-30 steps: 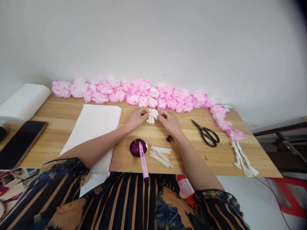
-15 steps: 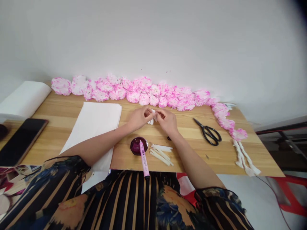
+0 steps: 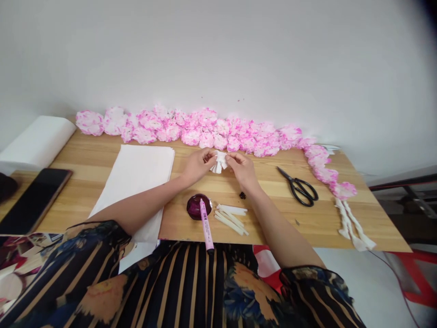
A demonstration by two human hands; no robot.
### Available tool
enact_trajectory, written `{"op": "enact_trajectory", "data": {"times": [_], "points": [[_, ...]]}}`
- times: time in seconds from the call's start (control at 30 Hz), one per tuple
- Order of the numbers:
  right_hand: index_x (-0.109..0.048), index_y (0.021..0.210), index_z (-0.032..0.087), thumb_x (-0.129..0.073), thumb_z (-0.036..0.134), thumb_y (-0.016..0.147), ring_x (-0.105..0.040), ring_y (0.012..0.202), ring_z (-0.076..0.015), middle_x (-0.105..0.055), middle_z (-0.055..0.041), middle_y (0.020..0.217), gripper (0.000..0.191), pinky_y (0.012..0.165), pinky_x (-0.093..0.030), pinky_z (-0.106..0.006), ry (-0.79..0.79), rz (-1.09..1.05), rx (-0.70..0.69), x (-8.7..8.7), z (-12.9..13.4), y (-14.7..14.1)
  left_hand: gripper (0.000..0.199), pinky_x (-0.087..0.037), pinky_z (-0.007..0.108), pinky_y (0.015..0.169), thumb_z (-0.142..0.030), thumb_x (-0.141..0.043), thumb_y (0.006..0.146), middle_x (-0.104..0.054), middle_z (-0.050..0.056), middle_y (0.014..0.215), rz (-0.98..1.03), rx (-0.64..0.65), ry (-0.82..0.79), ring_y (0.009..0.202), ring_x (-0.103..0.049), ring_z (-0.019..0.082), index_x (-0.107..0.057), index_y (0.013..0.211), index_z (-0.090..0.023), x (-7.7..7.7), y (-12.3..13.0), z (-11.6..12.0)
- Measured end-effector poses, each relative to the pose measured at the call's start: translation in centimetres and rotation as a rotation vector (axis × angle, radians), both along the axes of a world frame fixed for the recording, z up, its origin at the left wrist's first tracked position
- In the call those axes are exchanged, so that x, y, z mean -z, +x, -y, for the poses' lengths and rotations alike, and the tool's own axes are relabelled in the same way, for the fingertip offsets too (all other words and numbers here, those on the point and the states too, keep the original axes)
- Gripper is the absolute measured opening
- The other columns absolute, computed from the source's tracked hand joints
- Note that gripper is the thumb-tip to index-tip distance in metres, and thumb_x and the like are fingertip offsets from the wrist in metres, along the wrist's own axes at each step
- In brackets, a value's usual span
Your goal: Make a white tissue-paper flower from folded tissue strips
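Observation:
A small piece of white tissue paper [image 3: 220, 160], pleated and with loose strips hanging down, is stretched between my two hands above the table. My left hand [image 3: 199, 166] pinches its left side, and my right hand [image 3: 241, 169] pinches the right side. Just behind it runs a long row of pink-and-white paper flowers [image 3: 191, 130]. Nearer to me a pink marker [image 3: 205, 225] leans on a dark purple bowl [image 3: 194, 212]. Several thin white sticks [image 3: 232, 221] lie beside the bowl.
Black scissors [image 3: 298, 186] lie to the right. White paper sheets [image 3: 136, 175] are stacked left of my hands. A black phone [image 3: 36, 198] and a white paper pack [image 3: 37, 141] sit farther left. Twisted white strips [image 3: 353, 225] hang over the wooden table's [image 3: 273, 218] front right part.
My hands have drawn slightly apart, so the white paper between them shows wider and more fully. The whole view has shifted a little.

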State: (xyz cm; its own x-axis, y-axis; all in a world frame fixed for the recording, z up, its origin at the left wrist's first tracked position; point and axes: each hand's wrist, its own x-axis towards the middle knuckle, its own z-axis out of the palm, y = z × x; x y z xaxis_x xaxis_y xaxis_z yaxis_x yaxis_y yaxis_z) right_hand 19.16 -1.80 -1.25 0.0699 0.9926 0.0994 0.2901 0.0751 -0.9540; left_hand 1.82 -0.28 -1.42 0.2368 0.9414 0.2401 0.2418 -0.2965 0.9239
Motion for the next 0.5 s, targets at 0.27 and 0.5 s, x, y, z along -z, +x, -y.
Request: {"op": "enact_trajectory", "data": {"times": [0.27,0.5], "points": [[-0.071,0.087,0.022,-0.056,0.034,0.091,-0.060,0.079,-0.0199,-0.070,-0.0045,0.085,0.019,0.073,-0.043,-0.033,0.277,0.554,0.029,-1.3,0.8,0.1,0.022,-0.041,0.027,0.071,-0.033,-0.055,0.090,-0.067,0.004,0.078,-0.308,0.039,0.269,0.073,-0.056,0.015,-0.065,0.080,-0.017,-0.7,-0.2,0.5],[-0.068,0.088,0.023,-0.051,0.032,0.096,-0.059,0.081,-0.0213,-0.069,-0.0050,0.083,0.021,0.075,-0.040,-0.034,0.408,0.698,0.006,-1.2,1.2,-0.3,0.040,-0.039,0.024,0.061,-0.050,-0.050,0.092,-0.061,0.001,0.068,-0.043,0.076,-0.072,0.064,-0.053,0.012,-0.061,0.073,-0.016,-1.4,-0.3,0.3]]}}
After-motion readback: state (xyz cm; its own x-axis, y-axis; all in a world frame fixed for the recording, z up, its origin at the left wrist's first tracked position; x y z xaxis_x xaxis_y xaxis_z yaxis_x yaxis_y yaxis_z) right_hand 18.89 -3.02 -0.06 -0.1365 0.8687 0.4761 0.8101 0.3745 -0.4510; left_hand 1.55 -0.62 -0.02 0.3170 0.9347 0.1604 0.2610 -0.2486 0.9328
